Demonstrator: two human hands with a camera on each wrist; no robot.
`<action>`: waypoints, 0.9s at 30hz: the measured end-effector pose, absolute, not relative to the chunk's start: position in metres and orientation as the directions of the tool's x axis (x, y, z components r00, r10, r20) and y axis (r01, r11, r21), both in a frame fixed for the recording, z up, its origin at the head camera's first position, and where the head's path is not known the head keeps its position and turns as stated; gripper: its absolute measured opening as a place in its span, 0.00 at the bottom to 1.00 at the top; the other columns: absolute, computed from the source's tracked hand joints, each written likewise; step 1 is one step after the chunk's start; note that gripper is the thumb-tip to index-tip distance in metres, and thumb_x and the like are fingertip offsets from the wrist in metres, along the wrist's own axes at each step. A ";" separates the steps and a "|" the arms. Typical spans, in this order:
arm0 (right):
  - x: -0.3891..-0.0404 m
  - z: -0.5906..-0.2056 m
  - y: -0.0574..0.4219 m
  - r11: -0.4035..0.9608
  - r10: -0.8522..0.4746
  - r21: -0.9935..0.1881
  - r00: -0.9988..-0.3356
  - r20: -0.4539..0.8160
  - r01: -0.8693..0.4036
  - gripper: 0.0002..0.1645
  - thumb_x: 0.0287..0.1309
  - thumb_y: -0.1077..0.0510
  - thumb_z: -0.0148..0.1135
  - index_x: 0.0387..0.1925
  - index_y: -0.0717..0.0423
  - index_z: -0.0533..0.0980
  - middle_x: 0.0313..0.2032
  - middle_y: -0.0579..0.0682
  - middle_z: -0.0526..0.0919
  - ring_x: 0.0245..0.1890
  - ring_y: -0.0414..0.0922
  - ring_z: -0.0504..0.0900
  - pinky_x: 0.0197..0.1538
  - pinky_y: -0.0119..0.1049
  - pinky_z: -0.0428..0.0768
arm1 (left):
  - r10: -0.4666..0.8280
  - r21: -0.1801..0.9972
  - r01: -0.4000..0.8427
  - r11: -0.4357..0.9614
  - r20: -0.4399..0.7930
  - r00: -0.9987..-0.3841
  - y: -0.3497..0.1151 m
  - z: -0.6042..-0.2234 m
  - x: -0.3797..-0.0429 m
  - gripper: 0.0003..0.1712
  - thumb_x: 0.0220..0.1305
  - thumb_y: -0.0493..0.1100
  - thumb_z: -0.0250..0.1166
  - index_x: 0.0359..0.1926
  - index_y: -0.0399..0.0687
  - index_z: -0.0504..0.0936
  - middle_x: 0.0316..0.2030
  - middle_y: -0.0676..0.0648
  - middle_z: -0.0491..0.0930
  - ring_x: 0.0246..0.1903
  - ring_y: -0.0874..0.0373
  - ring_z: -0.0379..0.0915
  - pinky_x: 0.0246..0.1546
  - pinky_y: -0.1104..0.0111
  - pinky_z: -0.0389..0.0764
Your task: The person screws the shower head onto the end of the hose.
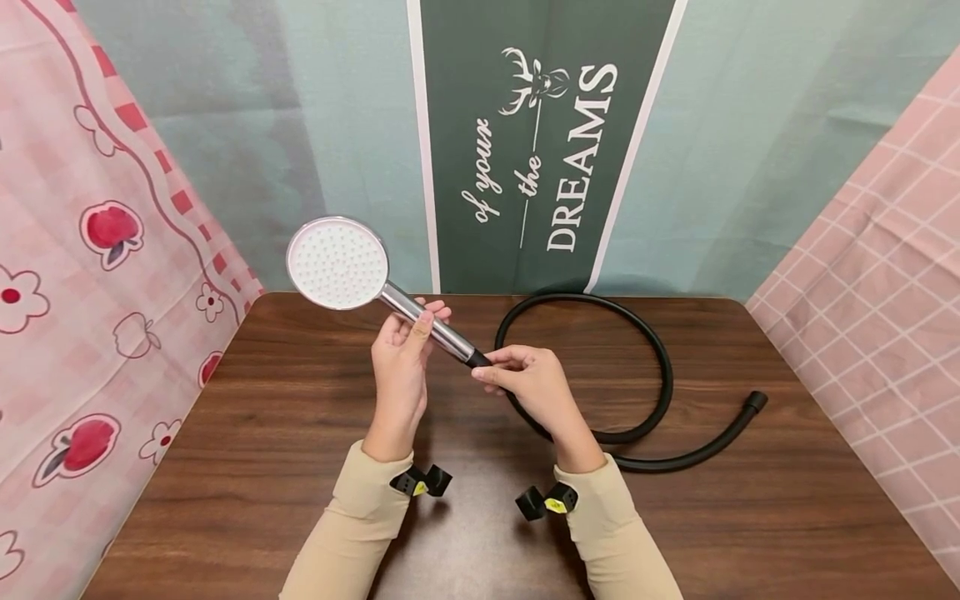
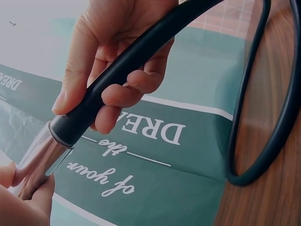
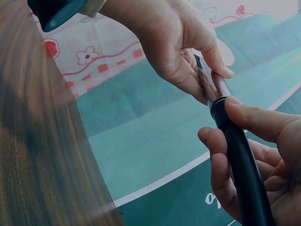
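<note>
My left hand [image 1: 401, 367] grips the chrome handle of a shower head [image 1: 337, 262], its thumb along the tube. The round white spray face, dotted with nozzles, is tilted up at the upper left. At the lower end of the handle, my right hand [image 1: 528, 379] pinches the black end fitting of a shower hose [image 1: 667, 367] between thumb and fingers. In the left wrist view the black fitting [image 2: 70, 127] sits right against the chrome end, in line with it. From the right hand the hose runs down and loops over the table.
The wooden table [image 1: 247, 467] carries the hose loop, whose free end [image 1: 756, 402] lies at the right. A teal curtain with lettering [image 1: 525, 150] hangs behind the table's far edge. Pink printed cloths stand at the left [image 1: 90, 333] and right [image 1: 885, 292].
</note>
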State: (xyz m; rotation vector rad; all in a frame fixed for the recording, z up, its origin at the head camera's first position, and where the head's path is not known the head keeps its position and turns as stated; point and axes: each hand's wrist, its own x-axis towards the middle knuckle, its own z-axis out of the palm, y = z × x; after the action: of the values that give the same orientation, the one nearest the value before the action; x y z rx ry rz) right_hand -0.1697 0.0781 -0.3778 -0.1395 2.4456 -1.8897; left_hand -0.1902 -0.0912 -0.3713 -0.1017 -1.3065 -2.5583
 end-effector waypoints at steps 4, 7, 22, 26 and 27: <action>-0.177 -0.380 0.078 0.252 -0.100 -0.966 -0.995 0.027 -0.051 0.17 0.50 0.55 0.77 0.39 0.62 0.85 0.29 0.60 0.89 0.26 0.44 0.87 0.35 0.41 0.88 | -0.202 0.796 0.253 -0.550 0.166 -0.965 -0.091 -0.371 -0.197 0.12 0.70 0.32 0.59 0.52 0.33 0.72 0.38 0.49 0.87 0.39 0.59 0.86 0.50 0.68 0.86; -0.184 -0.383 0.078 0.247 -0.098 -0.968 -0.995 0.026 -0.050 0.17 0.49 0.55 0.77 0.38 0.61 0.85 0.29 0.62 0.88 0.24 0.41 0.85 0.33 0.38 0.87 | -0.187 0.800 0.210 -0.562 0.124 -0.974 -0.093 -0.372 -0.203 0.11 0.70 0.33 0.59 0.51 0.33 0.72 0.37 0.49 0.87 0.39 0.60 0.86 0.49 0.70 0.85; -0.212 -0.403 0.068 0.229 -0.095 -0.973 -0.996 0.000 -0.021 0.17 0.50 0.55 0.77 0.38 0.62 0.86 0.29 0.64 0.88 0.23 0.40 0.85 0.28 0.30 0.82 | -0.161 0.826 0.130 -0.548 0.049 -0.986 -0.103 -0.390 -0.232 0.12 0.72 0.33 0.56 0.51 0.29 0.70 0.34 0.52 0.86 0.38 0.62 0.86 0.48 0.73 0.85; -0.216 -0.407 0.067 0.245 -0.090 -0.970 -0.996 -0.020 -0.002 0.17 0.51 0.55 0.76 0.38 0.64 0.85 0.28 0.62 0.88 0.25 0.48 0.87 0.33 0.41 0.87 | -0.161 0.831 0.115 -0.545 0.031 -0.986 -0.103 -0.395 -0.238 0.15 0.72 0.34 0.56 0.53 0.26 0.69 0.35 0.50 0.85 0.37 0.63 0.85 0.48 0.73 0.85; -0.216 -0.408 0.068 0.246 -0.089 -0.969 -0.996 -0.028 0.006 0.17 0.51 0.55 0.76 0.38 0.64 0.85 0.27 0.61 0.88 0.26 0.49 0.87 0.34 0.43 0.87 | -0.161 0.831 0.113 -0.545 0.028 -0.987 -0.103 -0.396 -0.238 0.13 0.72 0.34 0.56 0.52 0.27 0.70 0.35 0.50 0.85 0.37 0.63 0.85 0.48 0.73 0.85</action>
State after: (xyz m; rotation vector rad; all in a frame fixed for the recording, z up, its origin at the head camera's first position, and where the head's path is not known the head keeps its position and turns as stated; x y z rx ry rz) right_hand -0.2164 0.0675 -0.4076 -0.0814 2.4178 -1.8806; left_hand -0.2385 -0.1027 -0.3958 0.0767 -1.4086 -2.6312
